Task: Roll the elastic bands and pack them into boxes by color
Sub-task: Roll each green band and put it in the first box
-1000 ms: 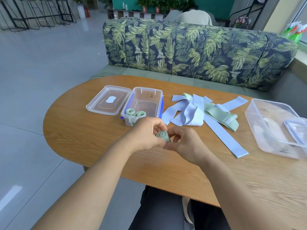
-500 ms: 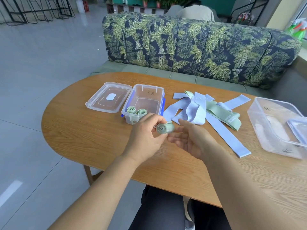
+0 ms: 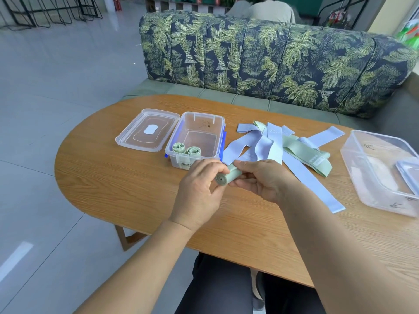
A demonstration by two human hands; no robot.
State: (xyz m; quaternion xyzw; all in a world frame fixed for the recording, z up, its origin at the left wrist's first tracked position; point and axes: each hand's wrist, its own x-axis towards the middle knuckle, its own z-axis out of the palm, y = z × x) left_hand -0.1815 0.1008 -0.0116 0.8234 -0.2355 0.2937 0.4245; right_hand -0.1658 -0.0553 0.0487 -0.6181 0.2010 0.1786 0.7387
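Closest to me are my lap in dark trousers and both forearms reaching out over the wooden table. My left hand and right hand both grip one rolled green band, held just above the tabletop near its middle. The left fingers curl round the near end. The right thumb sits on top of the far end, with the fingers underneath. The roll's long axis lies close to level and runs from near-left to far-right, and its spiral end face is turned toward me and a little left.

Just beyond the hands stands a small clear box with blue clips. It holds two green rolls standing on end side by side against its near wall, so I count three rolls in all. A clear lid lies flat, touching the box's left side. To the right is a tangle of flat blue bands and green bands; they overlap too much for me to count. A second, larger clear box sits at the right edge.

The table is oval. Behind it stands a sofa in a palm-leaf print, and pale glossy floor tiles stretch away on the left.
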